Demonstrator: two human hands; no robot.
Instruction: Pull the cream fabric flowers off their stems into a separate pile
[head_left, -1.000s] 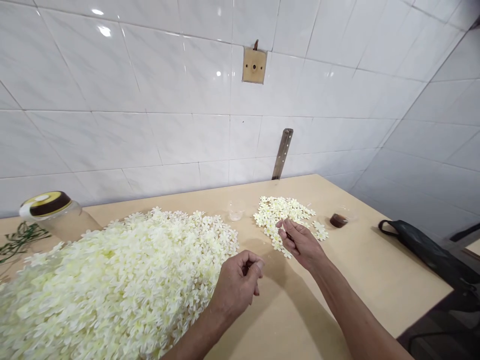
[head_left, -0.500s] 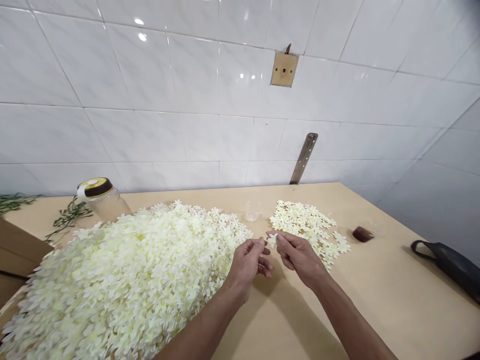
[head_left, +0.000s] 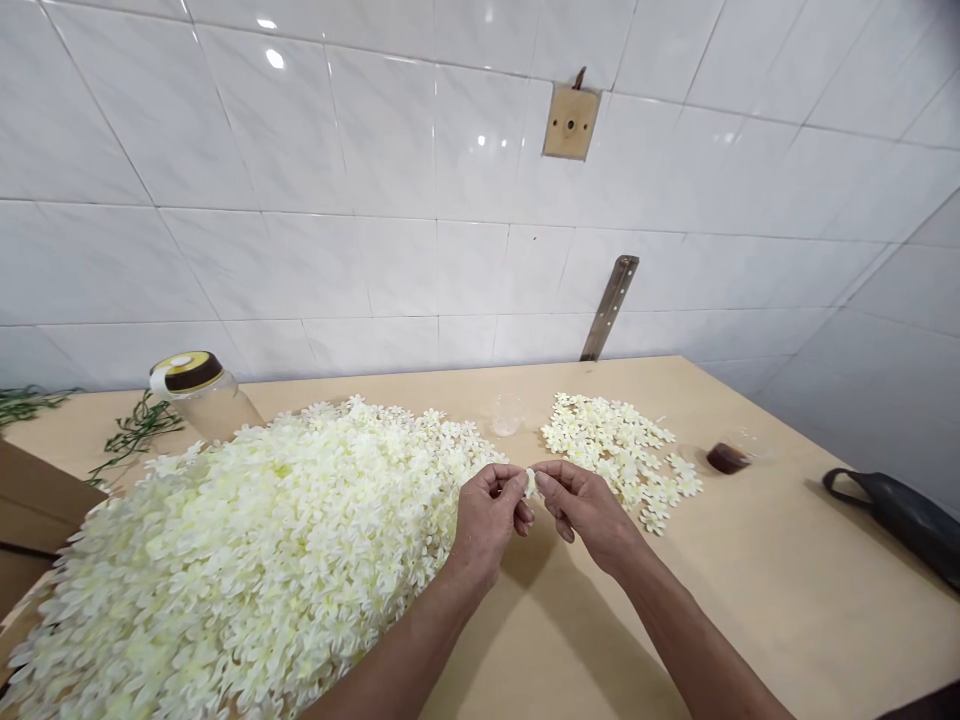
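Between my two hands is one small white flower (head_left: 531, 484), pinched at its edges above the table. My left hand (head_left: 489, 515) grips its left side with thumb and forefinger, the other fingers curled beneath. On the other side my right hand (head_left: 589, 508) pinches it the same way. A large heap of white flowers (head_left: 285, 550) fills the table left of my left hand. Behind my right hand lies a smaller, flat spread of the same flowers (head_left: 607, 440).
A small clear cup (head_left: 507, 416) stands behind my hands. To the right are a cup of dark red liquid (head_left: 727, 458) and a black pouch with a loop (head_left: 900, 520). A lidded bottle (head_left: 206, 395), green sprigs (head_left: 142, 428) and a cardboard box (head_left: 37, 510) are at left.
My left thumb and forefinger have closed on the flower, which my right hand alone held before. The hands have come together, and the flower has moved slightly left.
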